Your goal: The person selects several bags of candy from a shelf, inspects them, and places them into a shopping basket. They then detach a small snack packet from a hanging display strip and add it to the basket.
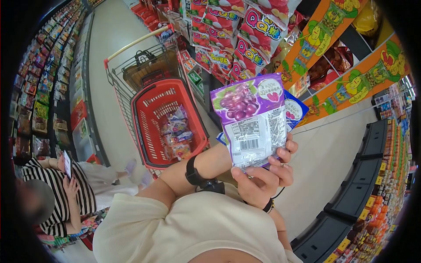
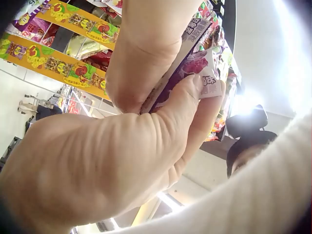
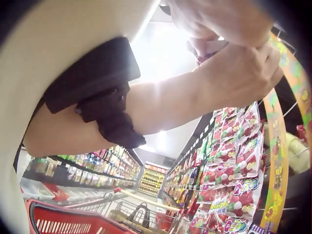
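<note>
A purple grape-picture packet (image 1: 252,120) is held up, its printed back and barcode facing the head camera. My right hand (image 1: 267,173) grips its bottom edge, thumb in front; in the left wrist view the same hand (image 2: 122,146) pinches a packet corner. Most of my left hand is hidden behind the packet in the head view; the right wrist view shows that hand (image 3: 241,75) with curled fingers, against my right hand (image 3: 219,19). Parts of a blue packet (image 1: 296,108) stick out behind the purple one.
A cart (image 1: 115,83) carries a red basket (image 1: 139,127) with several small packets (image 1: 177,131), and a brown bag (image 1: 151,72) lies behind it. Red QQ bags (image 1: 258,33) hang ahead beside an orange-trimmed rack (image 1: 346,90). A person in stripes (image 1: 83,184) stands at the left. Shelves line both sides.
</note>
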A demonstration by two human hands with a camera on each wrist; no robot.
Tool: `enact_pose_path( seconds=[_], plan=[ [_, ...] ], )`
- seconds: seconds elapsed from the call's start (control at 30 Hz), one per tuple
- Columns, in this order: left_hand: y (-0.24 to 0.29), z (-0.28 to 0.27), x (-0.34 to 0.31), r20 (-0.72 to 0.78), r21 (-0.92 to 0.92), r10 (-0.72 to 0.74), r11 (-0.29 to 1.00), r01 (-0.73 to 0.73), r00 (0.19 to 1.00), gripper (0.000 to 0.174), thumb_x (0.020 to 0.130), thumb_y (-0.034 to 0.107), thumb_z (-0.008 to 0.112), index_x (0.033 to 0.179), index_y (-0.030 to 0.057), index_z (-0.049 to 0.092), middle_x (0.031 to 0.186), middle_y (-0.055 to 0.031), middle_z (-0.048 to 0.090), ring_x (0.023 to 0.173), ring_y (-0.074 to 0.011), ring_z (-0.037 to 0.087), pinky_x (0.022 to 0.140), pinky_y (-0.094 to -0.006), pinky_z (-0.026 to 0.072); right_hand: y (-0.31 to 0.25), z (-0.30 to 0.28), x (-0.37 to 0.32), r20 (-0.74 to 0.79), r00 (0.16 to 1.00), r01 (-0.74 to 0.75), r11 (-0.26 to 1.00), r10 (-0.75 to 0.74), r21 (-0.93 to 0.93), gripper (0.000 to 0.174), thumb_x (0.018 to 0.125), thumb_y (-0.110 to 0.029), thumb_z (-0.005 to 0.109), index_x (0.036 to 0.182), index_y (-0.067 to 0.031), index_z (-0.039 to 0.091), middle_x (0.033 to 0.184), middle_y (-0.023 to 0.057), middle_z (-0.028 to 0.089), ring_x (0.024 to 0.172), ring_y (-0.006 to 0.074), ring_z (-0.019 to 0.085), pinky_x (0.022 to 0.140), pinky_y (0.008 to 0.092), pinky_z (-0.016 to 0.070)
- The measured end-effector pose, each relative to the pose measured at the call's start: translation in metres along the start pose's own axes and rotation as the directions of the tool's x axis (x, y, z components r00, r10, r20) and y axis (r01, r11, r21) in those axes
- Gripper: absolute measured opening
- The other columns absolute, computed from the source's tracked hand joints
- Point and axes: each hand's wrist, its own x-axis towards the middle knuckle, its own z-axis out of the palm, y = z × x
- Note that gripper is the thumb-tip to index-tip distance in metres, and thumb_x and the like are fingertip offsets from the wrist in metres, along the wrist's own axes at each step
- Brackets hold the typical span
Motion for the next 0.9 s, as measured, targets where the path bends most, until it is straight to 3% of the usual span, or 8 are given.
enact_pose_path(
  seconds=[0.17, 0.23, 0.33, 0.67, 0.73, 0.77, 0.83, 0.9],
  plan=[
    [0.001, 0.0, 0.001, 0.035, 0.044, 0.021, 0.999, -0.022, 0.999, 0.025, 0.091, 0.033, 0.04, 0.098, 0.0088, 0.041, 0.087, -0.0051, 0.039, 0.075, -0.0167, 0.045, 0.066, -0.0311, 0.0393, 0.003, -0.008, -0.01, -0.025, 0.996, -0.082, 0.995, 0.08, -0.063, 0.028, 0.057, -0.024, 0.078, 0.082, -0.0322, 0.071, 0.086, -0.0123, 0.05, 0.09, 0.0165, 0.042, 0.084, 0.037, 0.0273],
    [0.001, 0.0, 0.0, 0.039, 0.06, 0.035, 0.997, -0.037, 0.999, 0.025, 0.091, 0.033, 0.04, 0.098, 0.0085, 0.042, 0.088, -0.0056, 0.04, 0.075, -0.017, 0.046, 0.066, -0.0312, 0.0401, 0.009, -0.022, -0.014, 0.037, 0.999, -0.016, 0.995, 0.019, -0.094, 0.013, 0.071, -0.002, 0.057, 0.078, -0.0124, 0.059, 0.083, 0.0048, 0.047, 0.084, 0.0249, 0.046, 0.08, 0.0424, 0.0358],
    [0.001, 0.001, 0.0, 0.044, 0.073, 0.041, 0.996, -0.044, 0.998, 0.026, 0.092, 0.033, 0.04, 0.099, 0.0081, 0.042, 0.089, -0.0062, 0.041, 0.076, -0.0176, 0.047, 0.066, -0.0315, 0.0413, 0.018, -0.017, -0.008, -0.05, 0.999, -0.008, 1.0, 0.008, -0.008, 0.02, 0.076, 0.001, 0.057, 0.089, -0.0133, 0.061, 0.084, 0.003, 0.048, 0.08, 0.0226, 0.045, 0.074, 0.0392, 0.034],
    [0.005, -0.005, 0.005, 0.069, 0.101, 0.074, 0.992, -0.08, 0.995, 0.029, 0.092, 0.034, 0.039, 0.102, 0.0068, 0.045, 0.094, -0.0083, 0.045, 0.079, -0.0193, 0.051, 0.065, -0.0323, 0.0452, 0.025, -0.013, -0.012, -0.073, 0.996, -0.05, 0.998, 0.053, 0.047, 0.019, 0.078, -0.002, 0.063, 0.092, -0.0146, 0.062, 0.085, 0.0041, 0.048, 0.081, 0.022, 0.046, 0.079, 0.0397, 0.0366],
    [0.005, -0.005, 0.007, 0.069, 0.113, 0.076, 0.99, -0.084, 0.995, 0.03, 0.092, 0.034, 0.039, 0.102, 0.0066, 0.045, 0.095, -0.0087, 0.046, 0.079, -0.0196, 0.052, 0.065, -0.0325, 0.046, 0.025, -0.013, -0.015, -0.063, 0.99, -0.126, 0.991, 0.129, 0.049, 0.03, 0.073, -0.007, 0.064, 0.096, -0.0269, 0.065, 0.087, -0.0045, 0.047, 0.084, 0.0188, 0.043, 0.079, 0.0375, 0.03],
    [0.004, -0.006, 0.007, 0.072, 0.116, 0.079, 0.989, -0.087, 0.994, 0.031, 0.092, 0.035, 0.039, 0.102, 0.0064, 0.045, 0.096, -0.0089, 0.047, 0.079, -0.0198, 0.052, 0.065, -0.0326, 0.0463, 0.025, -0.013, -0.014, -0.064, 0.989, -0.127, 0.991, 0.13, 0.048, 0.03, 0.073, -0.007, 0.064, 0.096, -0.0269, 0.065, 0.087, -0.0045, 0.047, 0.084, 0.0188, 0.043, 0.079, 0.0375, 0.03],
    [0.005, -0.007, 0.008, 0.071, 0.121, 0.085, 0.988, -0.093, 0.994, 0.031, 0.093, 0.035, 0.039, 0.103, 0.0062, 0.046, 0.097, -0.0093, 0.047, 0.08, -0.0202, 0.053, 0.065, -0.0327, 0.0471, 0.026, -0.012, -0.012, -0.079, 0.994, -0.067, 0.997, 0.069, 0.023, 0.016, 0.079, -0.005, 0.064, 0.092, -0.0152, 0.062, 0.085, 0.0041, 0.048, 0.081, 0.0214, 0.046, 0.08, 0.0397, 0.037],
    [0.005, -0.009, 0.008, 0.071, 0.13, 0.092, 0.986, -0.101, 0.993, 0.032, 0.093, 0.035, 0.039, 0.103, 0.0059, 0.046, 0.098, -0.0098, 0.048, 0.08, -0.0205, 0.054, 0.065, -0.0329, 0.0479, 0.027, -0.012, -0.014, -0.076, 0.994, -0.079, 0.996, 0.081, 0.029, 0.018, 0.077, -0.006, 0.066, 0.092, -0.0153, 0.062, 0.085, 0.0042, 0.048, 0.082, 0.0218, 0.046, 0.081, 0.0399, 0.0367]
  ],
)
